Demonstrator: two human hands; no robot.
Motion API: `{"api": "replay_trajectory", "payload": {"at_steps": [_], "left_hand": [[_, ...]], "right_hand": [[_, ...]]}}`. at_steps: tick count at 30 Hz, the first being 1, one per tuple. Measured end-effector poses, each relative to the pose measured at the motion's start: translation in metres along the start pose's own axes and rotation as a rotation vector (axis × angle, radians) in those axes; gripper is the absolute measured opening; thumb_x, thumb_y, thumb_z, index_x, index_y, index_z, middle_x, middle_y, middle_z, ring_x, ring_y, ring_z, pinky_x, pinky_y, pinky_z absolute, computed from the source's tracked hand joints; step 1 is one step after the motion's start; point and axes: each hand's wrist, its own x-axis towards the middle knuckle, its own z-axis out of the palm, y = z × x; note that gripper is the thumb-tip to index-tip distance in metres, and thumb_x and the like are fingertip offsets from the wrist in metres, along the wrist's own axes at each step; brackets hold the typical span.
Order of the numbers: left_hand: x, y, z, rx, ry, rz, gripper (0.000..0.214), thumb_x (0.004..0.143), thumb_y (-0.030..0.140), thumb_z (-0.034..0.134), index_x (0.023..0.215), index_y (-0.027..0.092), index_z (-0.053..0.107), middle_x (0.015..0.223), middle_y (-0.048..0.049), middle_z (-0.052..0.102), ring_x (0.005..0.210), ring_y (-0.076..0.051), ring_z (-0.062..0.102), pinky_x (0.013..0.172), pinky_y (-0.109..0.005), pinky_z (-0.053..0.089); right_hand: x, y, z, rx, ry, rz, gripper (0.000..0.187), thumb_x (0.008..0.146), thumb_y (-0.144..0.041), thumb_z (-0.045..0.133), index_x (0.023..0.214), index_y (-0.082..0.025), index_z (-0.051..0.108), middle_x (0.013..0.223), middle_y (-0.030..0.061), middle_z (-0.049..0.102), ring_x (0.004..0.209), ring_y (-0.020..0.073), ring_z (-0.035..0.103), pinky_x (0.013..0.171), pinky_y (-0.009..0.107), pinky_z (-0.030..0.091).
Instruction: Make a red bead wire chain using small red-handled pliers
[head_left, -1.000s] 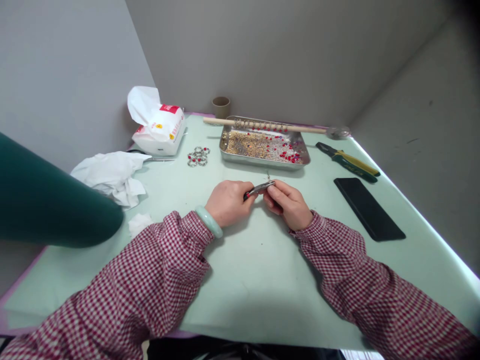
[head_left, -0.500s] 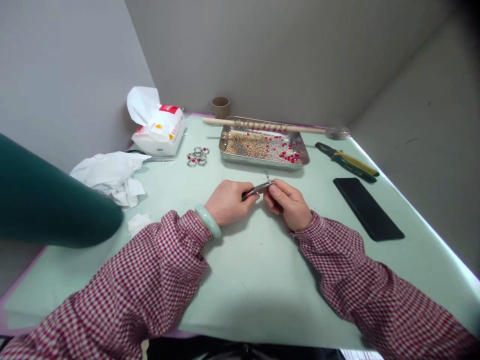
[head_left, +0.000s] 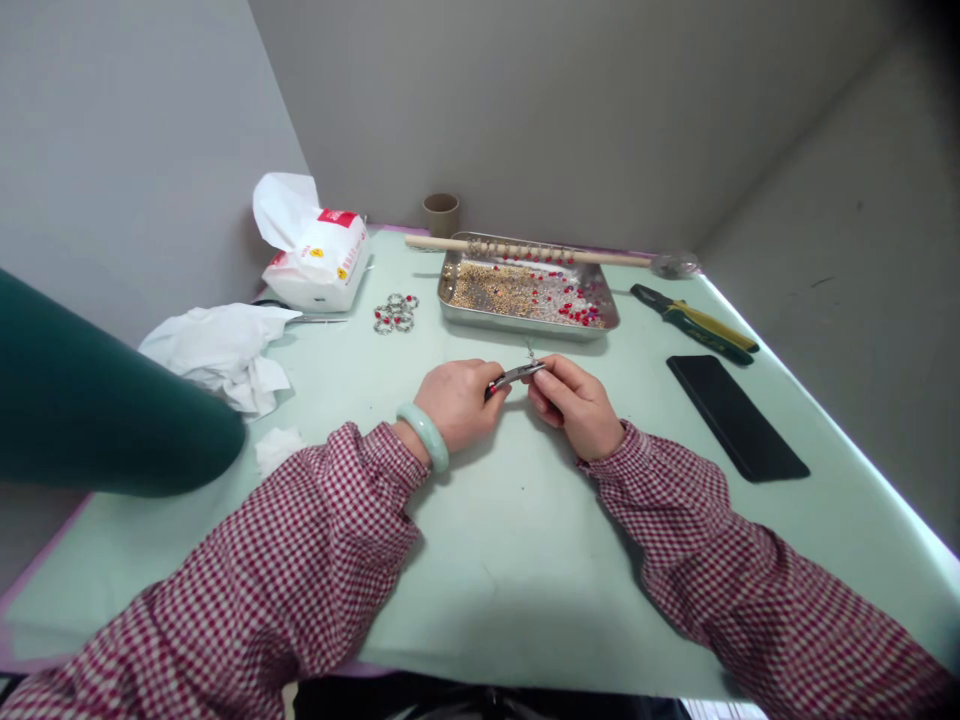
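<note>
My left hand (head_left: 459,405) is closed round the handles of small pliers (head_left: 517,375), whose metal jaws point right. At the jaw tips, my right hand (head_left: 576,405) pinches a small piece too tiny to name for certain. A thin wire-like bit with a small bead (head_left: 531,352) sticks up beside the jaws. Just beyond both hands stands a metal tray (head_left: 525,325) of gold, clear and red beads. Several beaded rings (head_left: 395,314) with red beads lie left of the tray.
A wooden rod (head_left: 442,243) strung with rings rests across the tray. Larger green-yellow pliers (head_left: 694,325) and a black flat slab (head_left: 737,417) lie right. Tissue pack (head_left: 319,260), crumpled tissue (head_left: 225,350) and a big dark green cylinder (head_left: 112,390) stand left; a brown cup (head_left: 441,214) is behind.
My left hand has turned slightly at the wrist, and the pliers' jaws have shifted a little left. The small beaded bit has moved slightly left and up. My right hand has barely moved.
</note>
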Motion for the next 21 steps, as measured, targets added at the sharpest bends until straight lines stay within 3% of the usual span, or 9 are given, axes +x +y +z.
{"api": "replay_trajectory", "payload": {"at_steps": [21], "left_hand": [[0.0001,0.0011,-0.0012,-0.016,0.042,0.024,0.020,0.085,0.025,0.049,0.073,0.017,0.062,0.063,-0.0011,0.059,0.057,-0.014,0.047,0.055,-0.028,0.030]], "right_hand": [[-0.0012,0.0002,-0.0008,0.027,0.003,-0.013,0.017,0.091,-0.033,0.050,0.093,-0.018,0.057,0.059,-0.0050,0.045,0.045,0.0067,0.034,0.040,0.020,0.024]]}}
